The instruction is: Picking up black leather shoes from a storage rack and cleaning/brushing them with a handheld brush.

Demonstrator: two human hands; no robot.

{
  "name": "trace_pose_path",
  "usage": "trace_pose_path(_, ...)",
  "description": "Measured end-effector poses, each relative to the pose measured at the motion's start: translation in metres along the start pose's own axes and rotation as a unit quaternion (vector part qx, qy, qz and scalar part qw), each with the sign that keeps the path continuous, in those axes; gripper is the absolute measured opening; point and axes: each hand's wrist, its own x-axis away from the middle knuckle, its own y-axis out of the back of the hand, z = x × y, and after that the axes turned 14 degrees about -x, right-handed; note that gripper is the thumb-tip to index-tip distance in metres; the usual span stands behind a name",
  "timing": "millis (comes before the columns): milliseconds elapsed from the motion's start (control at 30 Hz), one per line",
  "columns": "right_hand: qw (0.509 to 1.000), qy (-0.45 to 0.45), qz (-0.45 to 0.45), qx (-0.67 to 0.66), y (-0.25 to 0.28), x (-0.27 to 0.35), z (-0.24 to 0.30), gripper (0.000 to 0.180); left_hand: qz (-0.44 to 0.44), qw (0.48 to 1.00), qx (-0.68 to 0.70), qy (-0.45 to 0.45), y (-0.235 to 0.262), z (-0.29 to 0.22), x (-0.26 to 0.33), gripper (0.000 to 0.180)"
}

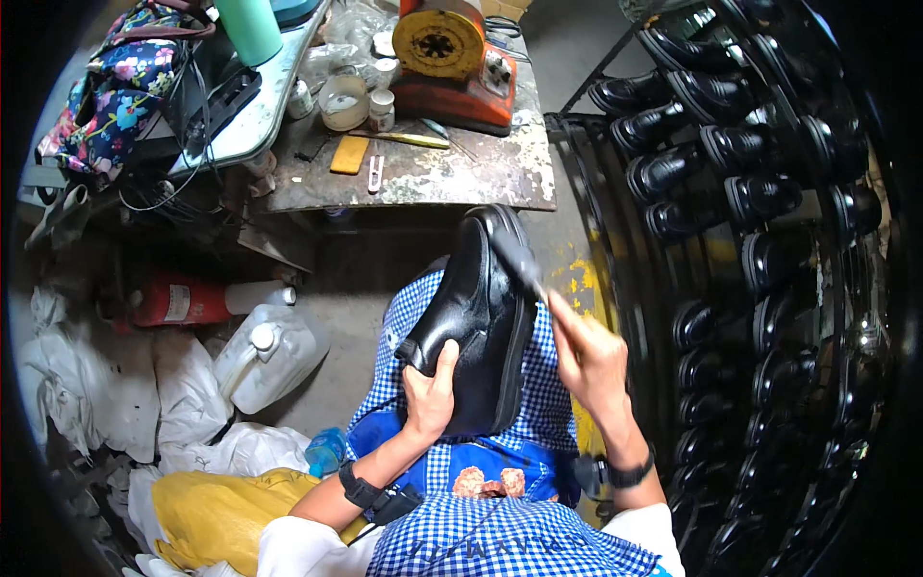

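Note:
A black leather ankle boot (466, 308) with a thick black sole lies across my lap, its toe pointing away from me. Near the ankle opening, my left hand (430, 394) grips the boot, thumb on top of the leather. My right hand (594, 363) is closed round the thin handle of a small brush (516, 260). The brush's dark head is smeared by motion and lies over the right side of the boot's toe end, by the sole edge. Whether its bristles touch the leather, I cannot tell. Blue checked cloth (409, 322) covers my legs under the boot.
Ahead stands a worn workbench (510, 178) with an orange machine (452, 96), small jars (382, 109), a yellow sponge-like block (349, 155) and a cutter (375, 174). Racks of black shoes (711, 144) fill the right. At left lie a white jerrycan (272, 356), a red extinguisher-like cylinder (183, 300) and sacks (226, 510).

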Motion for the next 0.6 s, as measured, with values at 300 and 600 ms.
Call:
trace_pose_path(300,0.97,-0.111,-0.124,-0.176,0.003,-0.03,-0.034,0.032,-0.027,0.999,0.027,-0.009,-0.007,0.003,-0.006,0.032)
trace_pose_path(600,0.988,-0.013,0.123,-0.095,0.037,0.015,-0.01,0.033,-0.018,0.998,0.057,0.019,-0.002,0.0,-0.009,0.031)
